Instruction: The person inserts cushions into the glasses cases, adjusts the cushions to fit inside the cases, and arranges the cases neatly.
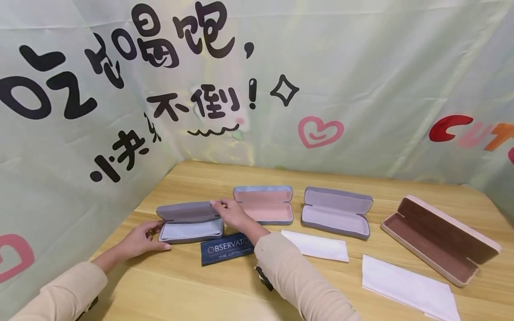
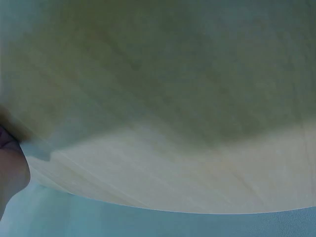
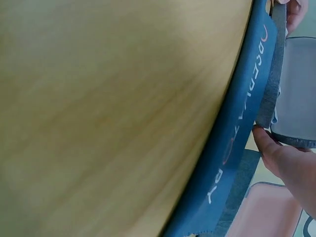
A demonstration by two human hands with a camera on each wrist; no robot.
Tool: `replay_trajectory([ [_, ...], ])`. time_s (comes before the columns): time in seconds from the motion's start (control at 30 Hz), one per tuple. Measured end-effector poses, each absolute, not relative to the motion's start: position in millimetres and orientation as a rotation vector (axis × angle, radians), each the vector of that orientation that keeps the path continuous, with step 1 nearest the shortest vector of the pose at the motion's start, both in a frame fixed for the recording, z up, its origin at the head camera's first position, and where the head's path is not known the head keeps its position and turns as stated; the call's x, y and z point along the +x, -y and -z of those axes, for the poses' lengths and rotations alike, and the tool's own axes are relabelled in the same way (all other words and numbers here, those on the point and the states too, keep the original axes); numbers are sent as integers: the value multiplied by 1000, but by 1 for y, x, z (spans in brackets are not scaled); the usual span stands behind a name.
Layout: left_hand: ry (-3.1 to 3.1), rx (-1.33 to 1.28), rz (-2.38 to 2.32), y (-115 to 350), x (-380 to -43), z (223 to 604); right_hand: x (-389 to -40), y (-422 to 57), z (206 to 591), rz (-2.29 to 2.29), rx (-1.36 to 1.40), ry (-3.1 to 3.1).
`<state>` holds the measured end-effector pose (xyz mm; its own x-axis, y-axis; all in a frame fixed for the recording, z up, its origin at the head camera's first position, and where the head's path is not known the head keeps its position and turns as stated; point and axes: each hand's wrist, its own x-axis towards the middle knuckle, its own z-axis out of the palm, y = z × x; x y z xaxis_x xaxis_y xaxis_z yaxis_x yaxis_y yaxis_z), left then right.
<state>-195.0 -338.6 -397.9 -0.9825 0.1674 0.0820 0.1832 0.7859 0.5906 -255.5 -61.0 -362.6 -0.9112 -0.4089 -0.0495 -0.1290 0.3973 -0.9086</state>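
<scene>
Fingers of the right hand (image 1: 236, 216) pinched the lid (image 1: 188, 212) and those of the left hand (image 1: 140, 240) gripped the grey case (image 1: 192, 240), whose cloth (image 1: 190, 229) risked snagging if its edge jutted out.

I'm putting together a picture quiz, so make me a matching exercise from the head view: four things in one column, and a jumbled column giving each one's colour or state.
Things
1. Leftmost case
2. Second case from the left
3. Rightmost case
4. Lettered cloth

Colours and states
A. Brown inside
B. Dark blue
C. Pink inside
D. Held at the lid by the right hand

Right pairs: 1-D, 2-C, 3-A, 4-B
</scene>
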Motion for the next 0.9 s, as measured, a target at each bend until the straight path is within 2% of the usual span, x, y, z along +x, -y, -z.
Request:
replay_trajectory([
  [0.9,2921,-238,1032,339,-198,401,-255,59,360,1579,-506,-2259],
])
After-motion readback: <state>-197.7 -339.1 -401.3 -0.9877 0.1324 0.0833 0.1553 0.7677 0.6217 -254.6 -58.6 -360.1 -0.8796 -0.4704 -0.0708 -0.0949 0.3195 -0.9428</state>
